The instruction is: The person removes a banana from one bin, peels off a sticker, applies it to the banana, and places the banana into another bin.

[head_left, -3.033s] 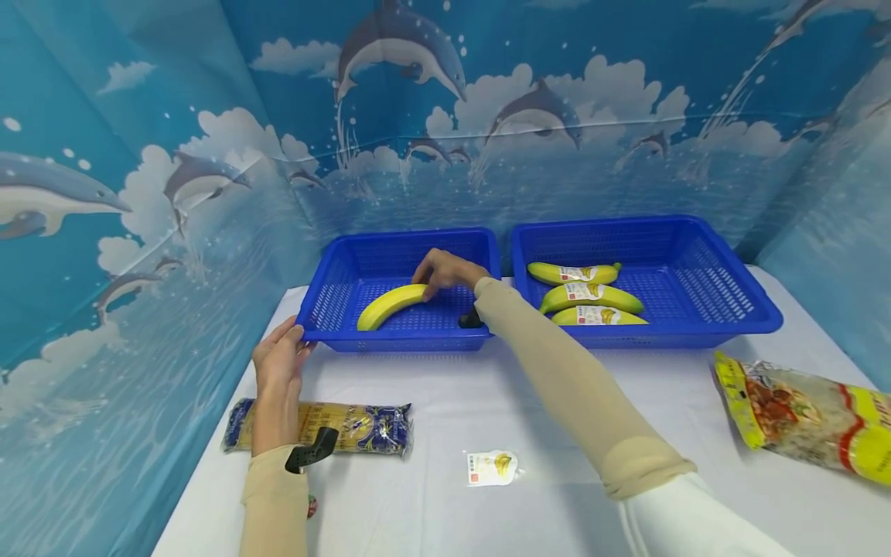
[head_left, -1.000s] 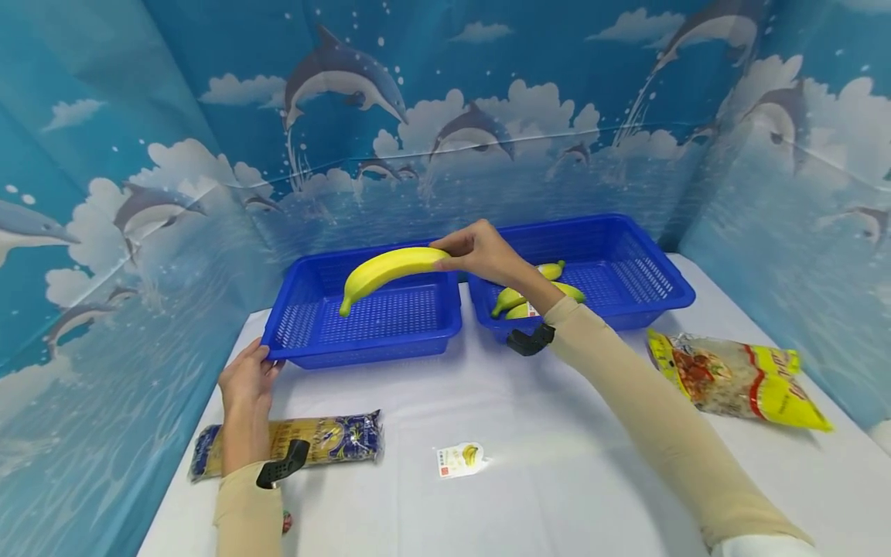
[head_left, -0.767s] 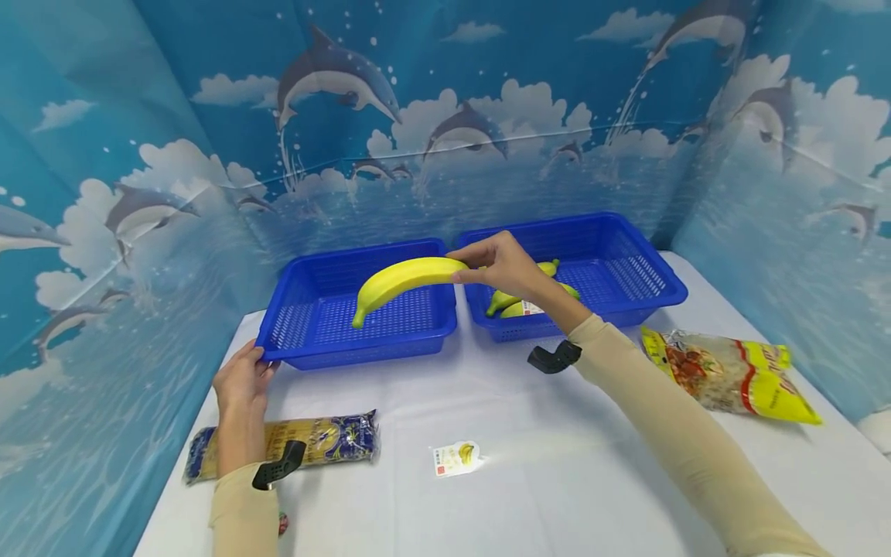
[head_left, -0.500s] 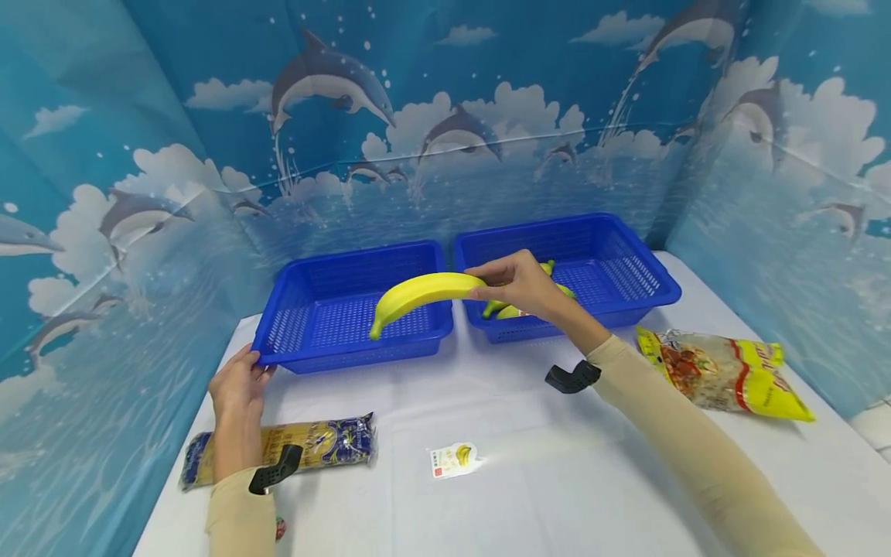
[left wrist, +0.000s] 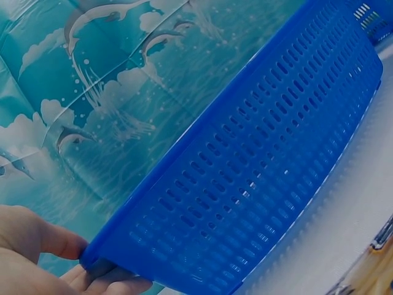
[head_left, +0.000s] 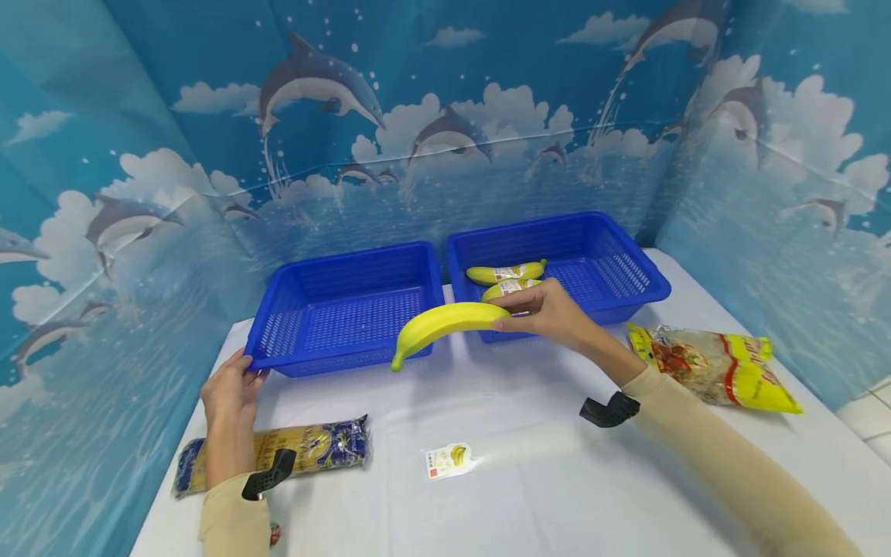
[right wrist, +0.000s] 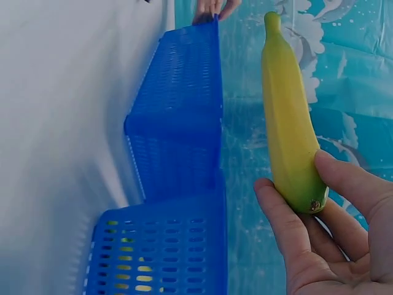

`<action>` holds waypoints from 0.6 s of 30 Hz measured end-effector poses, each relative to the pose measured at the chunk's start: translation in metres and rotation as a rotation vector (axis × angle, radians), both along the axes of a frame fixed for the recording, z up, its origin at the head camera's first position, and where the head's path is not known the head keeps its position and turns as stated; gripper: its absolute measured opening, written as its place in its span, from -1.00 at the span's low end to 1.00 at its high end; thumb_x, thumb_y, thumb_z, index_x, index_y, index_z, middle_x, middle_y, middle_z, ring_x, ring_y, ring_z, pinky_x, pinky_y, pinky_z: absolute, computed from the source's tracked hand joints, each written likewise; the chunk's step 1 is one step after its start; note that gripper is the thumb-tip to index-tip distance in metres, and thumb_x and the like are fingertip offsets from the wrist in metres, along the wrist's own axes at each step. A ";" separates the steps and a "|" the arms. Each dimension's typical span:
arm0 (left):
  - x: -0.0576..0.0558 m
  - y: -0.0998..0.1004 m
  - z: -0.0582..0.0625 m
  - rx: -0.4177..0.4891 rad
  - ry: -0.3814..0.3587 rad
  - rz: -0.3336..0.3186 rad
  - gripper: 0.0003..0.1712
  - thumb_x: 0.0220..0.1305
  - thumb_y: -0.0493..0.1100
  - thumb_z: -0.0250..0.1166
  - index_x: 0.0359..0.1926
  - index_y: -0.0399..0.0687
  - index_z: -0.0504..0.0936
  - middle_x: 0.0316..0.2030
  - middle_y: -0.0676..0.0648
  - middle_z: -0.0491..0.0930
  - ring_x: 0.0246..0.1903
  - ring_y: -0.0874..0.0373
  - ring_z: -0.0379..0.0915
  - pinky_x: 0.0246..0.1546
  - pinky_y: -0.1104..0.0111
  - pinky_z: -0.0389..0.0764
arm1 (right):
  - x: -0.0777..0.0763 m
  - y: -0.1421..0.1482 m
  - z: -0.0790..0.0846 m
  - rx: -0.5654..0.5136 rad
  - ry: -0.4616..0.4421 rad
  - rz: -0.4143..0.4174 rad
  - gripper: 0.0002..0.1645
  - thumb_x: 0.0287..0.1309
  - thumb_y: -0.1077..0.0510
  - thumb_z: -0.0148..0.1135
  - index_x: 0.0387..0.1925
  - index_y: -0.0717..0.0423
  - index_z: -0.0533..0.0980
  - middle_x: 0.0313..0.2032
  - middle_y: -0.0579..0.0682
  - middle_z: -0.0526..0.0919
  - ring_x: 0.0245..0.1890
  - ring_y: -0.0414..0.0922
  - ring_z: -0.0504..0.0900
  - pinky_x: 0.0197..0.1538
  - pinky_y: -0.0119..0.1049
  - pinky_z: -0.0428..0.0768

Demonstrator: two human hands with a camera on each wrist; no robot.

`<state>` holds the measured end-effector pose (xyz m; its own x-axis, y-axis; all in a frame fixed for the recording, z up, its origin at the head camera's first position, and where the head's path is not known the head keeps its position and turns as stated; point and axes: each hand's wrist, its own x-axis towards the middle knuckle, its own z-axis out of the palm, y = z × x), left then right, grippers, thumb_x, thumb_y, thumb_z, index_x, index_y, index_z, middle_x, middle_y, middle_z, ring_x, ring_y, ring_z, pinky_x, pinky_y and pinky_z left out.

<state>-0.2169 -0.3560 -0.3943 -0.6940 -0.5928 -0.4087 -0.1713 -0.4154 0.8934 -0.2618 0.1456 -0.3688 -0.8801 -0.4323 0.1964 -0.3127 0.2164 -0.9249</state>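
Observation:
My right hand (head_left: 550, 313) pinches a yellow banana (head_left: 445, 323) by one end, its stem pointing left and down. It is held up in front of the gap between two blue plastic baskets. In the right wrist view the banana (right wrist: 287, 117) sits between thumb and fingers, its blunt green tip near the palm. My left hand (head_left: 228, 391) grips the near left corner of the left basket (head_left: 348, 360), thumb over the rim and fingers beneath, as the left wrist view shows. Labelled bananas (head_left: 506, 272) lie in the right basket (head_left: 626, 309), partly hidden by my right hand.
A blue-and-gold pasta packet (head_left: 313, 449) lies under my left forearm. A banana-printed label (head_left: 448, 460) lies on the white tablecloth (head_left: 390, 510). At right is a yellow-ended food bag (head_left: 710, 367). A dolphin-printed curtain (head_left: 418, 193) stands close behind the baskets.
The banana has been lifted out of the left basket, then carried right and toward me by my right hand. My left hand keeps its hold on the basket. The head view has shifted.

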 end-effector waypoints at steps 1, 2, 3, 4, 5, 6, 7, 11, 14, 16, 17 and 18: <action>0.001 0.000 0.000 0.000 -0.003 0.001 -0.44 0.67 -0.18 0.12 0.59 -0.08 0.41 0.51 -0.15 0.46 0.37 0.09 0.54 0.32 0.29 0.56 | 0.002 0.002 -0.002 -0.002 -0.008 0.002 -0.55 0.23 0.30 0.57 0.15 0.29 0.73 0.04 0.27 0.80 -0.13 -0.07 0.86 -0.12 -0.23 0.83; 0.001 0.000 0.000 0.002 -0.004 0.002 -0.44 0.67 -0.18 0.12 0.59 -0.08 0.41 0.51 -0.15 0.46 0.37 0.09 0.54 0.32 0.29 0.56 | 0.004 0.004 -0.004 -0.001 -0.011 -0.001 -0.55 0.22 0.30 0.58 0.15 0.29 0.73 0.04 0.26 0.81 -0.13 -0.07 0.86 -0.12 -0.24 0.83; 0.001 -0.001 0.000 0.003 -0.003 0.002 -0.43 0.67 -0.18 0.13 0.59 -0.08 0.40 0.52 -0.15 0.45 0.38 0.09 0.53 0.32 0.29 0.56 | 0.006 0.006 -0.006 0.000 -0.011 0.000 -0.55 0.22 0.31 0.58 0.14 0.29 0.73 0.04 0.26 0.80 -0.12 -0.05 0.86 -0.11 -0.24 0.83; 0.001 -0.001 0.001 0.014 0.002 0.006 -0.43 0.67 -0.19 0.13 0.59 -0.08 0.40 0.52 -0.15 0.44 0.39 0.09 0.52 0.33 0.28 0.55 | 0.008 0.008 -0.009 0.003 -0.006 0.002 -0.55 0.21 0.32 0.58 0.14 0.30 0.73 0.04 0.27 0.80 -0.11 -0.04 0.86 -0.11 -0.25 0.83; 0.001 -0.001 0.001 0.022 0.008 0.008 -0.43 0.67 -0.19 0.12 0.60 -0.09 0.40 0.53 -0.15 0.43 0.41 0.08 0.51 0.34 0.27 0.55 | 0.009 0.009 -0.011 0.005 -0.003 0.001 -0.55 0.20 0.33 0.58 0.13 0.31 0.73 0.03 0.27 0.81 -0.10 -0.02 0.86 -0.11 -0.27 0.82; 0.001 -0.001 0.001 0.034 0.013 0.014 -0.43 0.67 -0.20 0.12 0.60 -0.08 0.40 0.53 -0.15 0.43 0.42 0.08 0.50 0.35 0.26 0.53 | 0.012 0.011 -0.013 0.008 -0.001 0.000 -0.55 0.20 0.33 0.59 0.13 0.31 0.73 0.02 0.26 0.81 -0.10 0.00 0.86 -0.11 -0.28 0.82; 0.001 -0.001 0.001 0.030 0.016 0.014 -0.43 0.67 -0.21 0.12 0.60 -0.09 0.39 0.53 -0.16 0.42 0.42 0.07 0.49 0.35 0.26 0.53 | 0.014 0.012 -0.015 0.012 0.002 -0.002 -0.55 0.19 0.34 0.59 0.13 0.31 0.73 0.02 0.26 0.81 -0.09 0.01 0.85 -0.11 -0.29 0.82; 0.000 -0.001 0.000 0.001 -0.004 0.018 -0.45 0.67 -0.20 0.13 0.58 -0.09 0.42 0.51 -0.14 0.46 0.38 0.10 0.54 0.28 0.30 0.59 | 0.023 0.017 -0.021 0.015 0.001 -0.001 -0.57 0.19 0.35 0.58 0.11 0.31 0.74 0.00 0.25 0.82 -0.07 0.08 0.85 -0.09 -0.29 0.82; -0.001 -0.001 -0.001 -0.023 -0.027 0.024 -0.46 0.66 -0.19 0.14 0.56 -0.08 0.46 0.47 -0.10 0.51 0.31 0.13 0.60 0.19 0.35 0.64 | 0.028 0.020 -0.026 0.024 -0.006 -0.002 -0.57 0.20 0.33 0.59 0.11 0.31 0.74 0.00 0.23 0.82 -0.07 0.10 0.84 -0.09 -0.29 0.81; -0.001 -0.001 -0.002 -0.026 -0.026 0.028 -0.46 0.65 -0.19 0.15 0.55 -0.09 0.47 0.45 -0.10 0.53 0.29 0.14 0.62 0.16 0.35 0.66 | 0.031 0.021 -0.029 0.031 -0.009 -0.005 -0.56 0.20 0.31 0.59 0.12 0.30 0.74 0.00 0.22 0.83 -0.07 0.09 0.84 -0.08 -0.30 0.81; -0.001 0.000 -0.002 -0.037 -0.025 0.025 -0.46 0.65 -0.19 0.15 0.55 -0.10 0.47 0.44 -0.10 0.54 0.28 0.14 0.63 0.15 0.36 0.67 | 0.033 0.022 -0.031 0.031 -0.013 -0.006 -0.56 0.20 0.31 0.60 0.12 0.30 0.74 0.00 0.22 0.83 -0.07 0.07 0.84 -0.08 -0.29 0.81; -0.002 0.000 -0.002 -0.038 -0.029 0.027 -0.47 0.65 -0.19 0.16 0.55 -0.09 0.48 0.43 -0.10 0.54 0.27 0.14 0.63 0.14 0.36 0.67 | 0.034 0.023 -0.032 0.031 -0.014 -0.007 -0.56 0.20 0.31 0.60 0.11 0.29 0.74 0.00 0.22 0.83 -0.07 0.05 0.84 -0.08 -0.29 0.81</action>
<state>-0.2185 -0.3561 -0.3965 -0.6655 -0.6268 -0.4053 -0.1865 -0.3862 0.9034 -0.2278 0.1681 -0.4009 -0.8857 -0.4316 0.1711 -0.2985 0.2471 -0.9219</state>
